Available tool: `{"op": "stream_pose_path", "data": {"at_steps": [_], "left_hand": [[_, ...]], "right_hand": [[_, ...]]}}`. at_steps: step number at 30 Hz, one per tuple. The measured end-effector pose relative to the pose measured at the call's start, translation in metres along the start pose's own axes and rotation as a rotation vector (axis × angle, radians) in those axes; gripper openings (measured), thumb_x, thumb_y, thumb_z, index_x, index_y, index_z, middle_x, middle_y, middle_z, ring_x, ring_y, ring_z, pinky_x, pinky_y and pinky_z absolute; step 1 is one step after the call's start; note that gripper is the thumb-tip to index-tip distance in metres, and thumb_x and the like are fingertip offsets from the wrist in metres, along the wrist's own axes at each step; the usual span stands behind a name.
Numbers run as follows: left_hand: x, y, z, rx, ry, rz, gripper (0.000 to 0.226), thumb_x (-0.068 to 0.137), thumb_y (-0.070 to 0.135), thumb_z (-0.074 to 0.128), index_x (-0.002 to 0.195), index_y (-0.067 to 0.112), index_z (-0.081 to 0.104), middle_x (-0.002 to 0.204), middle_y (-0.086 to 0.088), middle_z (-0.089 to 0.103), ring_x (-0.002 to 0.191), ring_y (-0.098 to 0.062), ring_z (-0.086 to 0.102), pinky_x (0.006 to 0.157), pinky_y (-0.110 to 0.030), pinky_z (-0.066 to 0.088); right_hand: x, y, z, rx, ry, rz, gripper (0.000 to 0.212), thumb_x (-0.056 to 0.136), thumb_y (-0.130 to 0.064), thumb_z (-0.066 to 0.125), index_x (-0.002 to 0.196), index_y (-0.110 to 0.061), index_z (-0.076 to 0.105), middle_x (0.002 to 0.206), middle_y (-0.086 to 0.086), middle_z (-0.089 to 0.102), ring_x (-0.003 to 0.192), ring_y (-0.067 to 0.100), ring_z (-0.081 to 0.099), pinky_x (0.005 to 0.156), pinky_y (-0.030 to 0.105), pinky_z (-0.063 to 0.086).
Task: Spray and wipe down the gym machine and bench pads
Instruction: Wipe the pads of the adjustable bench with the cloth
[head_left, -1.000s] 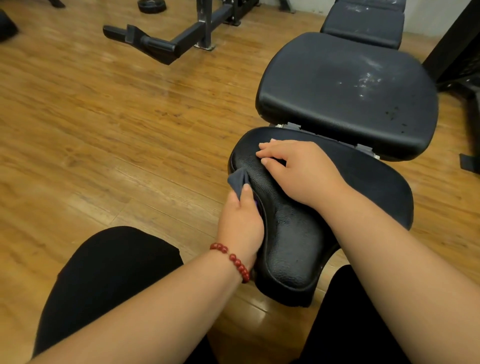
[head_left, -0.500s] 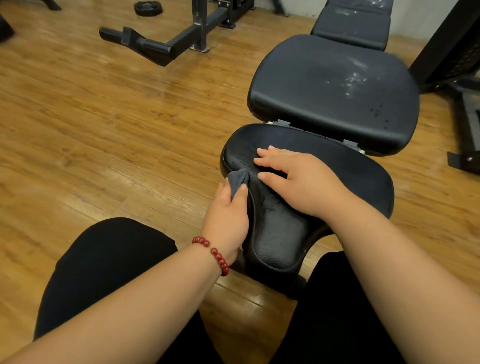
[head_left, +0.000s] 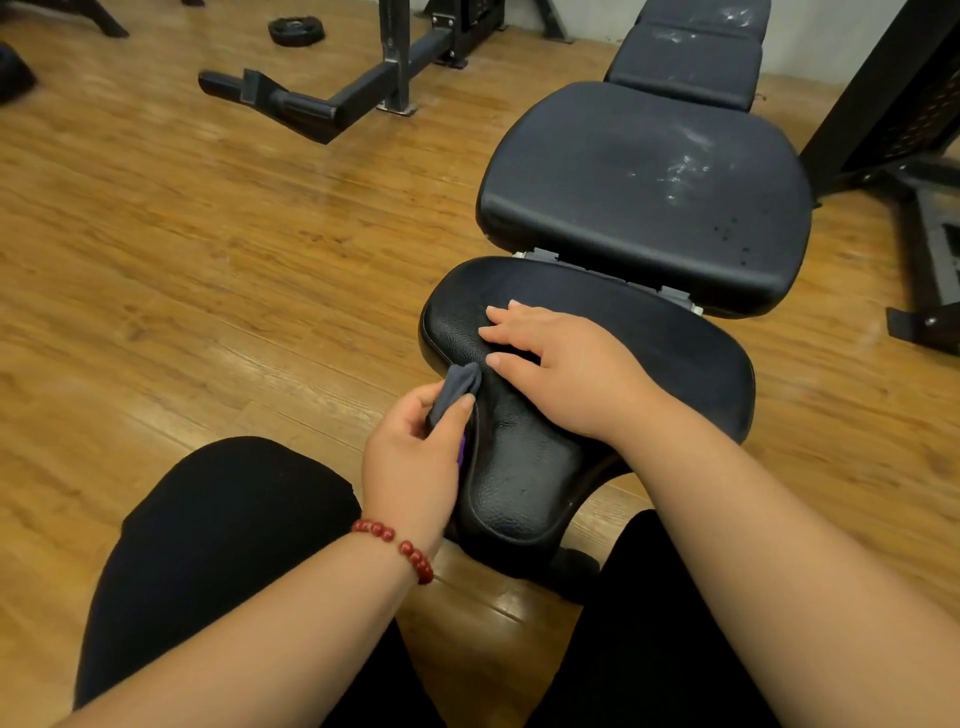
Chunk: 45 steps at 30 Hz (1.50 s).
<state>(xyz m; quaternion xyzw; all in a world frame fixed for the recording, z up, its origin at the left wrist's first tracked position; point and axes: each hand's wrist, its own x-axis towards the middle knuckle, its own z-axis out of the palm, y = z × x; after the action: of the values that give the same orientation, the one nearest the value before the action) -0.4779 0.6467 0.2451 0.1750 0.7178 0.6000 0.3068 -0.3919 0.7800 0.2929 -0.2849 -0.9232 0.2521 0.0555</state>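
1. Rolled slightly outward from the seat pad's left edge since a moment ago: left hand (head_left: 415, 457), with curled fingers now visible beside the thumb.
2. Pinched between that thumb and those fingers: grey cloth (head_left: 457, 387), bunched, its tip touching the rim of the seat pad (head_left: 519, 467); a purple bit peeking out under the palm.
3. Resting flat on top of the seat pad, as before: right hand (head_left: 561, 374), fingers straight and a little spread, holding nothing, thumb tip just beside the cloth.
4. Beyond the seat pad: back pad (head_left: 623, 182), marked with whitish streaks and dark specks.
5. Around the left wrist: red bead bracelet (head_left: 400, 545).
6. Underneath everything: wooden floor (head_left: 208, 260), with a black machine frame (head_left: 322, 104) well apart at upper left.
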Motion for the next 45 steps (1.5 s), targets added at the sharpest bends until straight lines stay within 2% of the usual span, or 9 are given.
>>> {"op": "stream_pose_path", "data": {"at_steps": [2, 8, 12, 18, 23, 28, 33, 40, 45], "left_hand": [[-0.003, 0.000, -0.002, 0.012, -0.028, -0.003, 0.029, 0.092, 0.025, 0.065, 0.083, 0.051, 0.071, 0.087, 0.010, 0.074, 0.089, -0.012, 0.070, 0.084, -0.042, 0.057], [0.013, 0.008, 0.008, -0.042, 0.059, -0.065, 0.007, 0.092, 0.028, 0.065, 0.092, 0.032, 0.072, 0.087, 0.006, 0.075, 0.088, -0.015, 0.071, 0.085, -0.046, 0.058], [0.007, 0.007, 0.009, -0.055, 0.042, -0.078, 0.009, 0.093, 0.025, 0.063, 0.089, 0.030, 0.070, 0.086, 0.004, 0.074, 0.088, -0.018, 0.070, 0.081, -0.042, 0.058], [-0.012, 0.005, -0.004, -0.060, -0.043, -0.167, 0.014, 0.096, 0.017, 0.059, 0.103, 0.022, 0.070, 0.093, -0.002, 0.075, 0.090, -0.019, 0.070, 0.077, -0.037, 0.057], [0.008, 0.018, 0.005, -0.129, 0.014, -0.262, 0.010, 0.095, 0.017, 0.061, 0.099, 0.019, 0.070, 0.087, -0.001, 0.075, 0.083, -0.017, 0.071, 0.069, -0.032, 0.055], [0.000, 0.019, 0.004, -0.064, 0.008, -0.246, 0.007, 0.094, 0.019, 0.063, 0.092, 0.017, 0.069, 0.087, -0.009, 0.073, 0.080, -0.018, 0.067, 0.074, -0.038, 0.055], [-0.020, 0.011, -0.012, -0.069, -0.056, -0.188, 0.008, 0.092, 0.007, 0.061, 0.089, 0.011, 0.067, 0.072, 0.002, 0.070, 0.066, -0.008, 0.064, 0.056, -0.022, 0.051], [0.000, 0.012, -0.004, -0.116, -0.054, -0.206, 0.013, 0.093, 0.006, 0.060, 0.082, 0.013, 0.062, 0.071, 0.003, 0.069, 0.066, -0.008, 0.062, 0.064, -0.024, 0.051], [-0.026, 0.002, -0.025, -0.074, -0.164, -0.171, 0.010, 0.092, 0.007, 0.060, 0.087, 0.012, 0.066, 0.076, 0.002, 0.072, 0.071, -0.009, 0.066, 0.064, -0.022, 0.053]], "right_hand": [[0.000, 0.000, 0.000, -0.015, -0.009, -0.014, 0.040, 0.102, -0.034, 0.047, 0.141, -0.028, 0.050, 0.155, -0.011, 0.036, 0.146, 0.003, 0.021, 0.117, 0.025, 0.013], [0.001, 0.003, -0.002, -0.039, -0.041, -0.050, 0.042, 0.104, -0.035, 0.043, 0.145, -0.028, 0.045, 0.157, -0.010, 0.031, 0.147, 0.006, 0.017, 0.119, 0.027, 0.011], [0.004, 0.007, -0.002, -0.064, -0.043, -0.091, 0.043, 0.103, -0.038, 0.043, 0.144, -0.029, 0.046, 0.157, -0.011, 0.032, 0.148, 0.007, 0.017, 0.121, 0.032, 0.013], [0.003, 0.014, 0.000, -0.069, -0.077, -0.167, 0.043, 0.100, -0.044, 0.045, 0.142, -0.034, 0.047, 0.155, -0.017, 0.032, 0.148, 0.006, 0.015, 0.121, 0.037, 0.010], [0.004, 0.019, -0.001, -0.033, -0.060, -0.190, 0.044, 0.097, -0.048, 0.049, 0.140, -0.036, 0.050, 0.153, -0.018, 0.036, 0.147, 0.004, 0.018, 0.121, 0.035, 0.010], [0.005, 0.021, -0.002, -0.009, -0.033, -0.199, 0.045, 0.094, -0.049, 0.053, 0.137, -0.036, 0.054, 0.150, -0.019, 0.040, 0.146, 0.002, 0.020, 0.118, 0.032, 0.009], [0.006, 0.024, 0.005, 0.050, 0.055, -0.214, 0.040, 0.091, -0.047, 0.058, 0.127, -0.030, 0.064, 0.143, -0.013, 0.052, 0.142, 0.006, 0.033, 0.118, 0.039, 0.020], [0.004, 0.028, 0.010, 0.137, 0.137, -0.219, 0.032, 0.090, -0.034, 0.065, 0.119, -0.022, 0.070, 0.132, -0.006, 0.062, 0.134, 0.011, 0.046, 0.114, 0.047, 0.033], [0.002, 0.029, 0.011, 0.162, 0.160, -0.230, 0.030, 0.088, -0.036, 0.061, 0.111, -0.023, 0.073, 0.123, -0.007, 0.067, 0.129, 0.011, 0.052, 0.108, 0.049, 0.039]]}}
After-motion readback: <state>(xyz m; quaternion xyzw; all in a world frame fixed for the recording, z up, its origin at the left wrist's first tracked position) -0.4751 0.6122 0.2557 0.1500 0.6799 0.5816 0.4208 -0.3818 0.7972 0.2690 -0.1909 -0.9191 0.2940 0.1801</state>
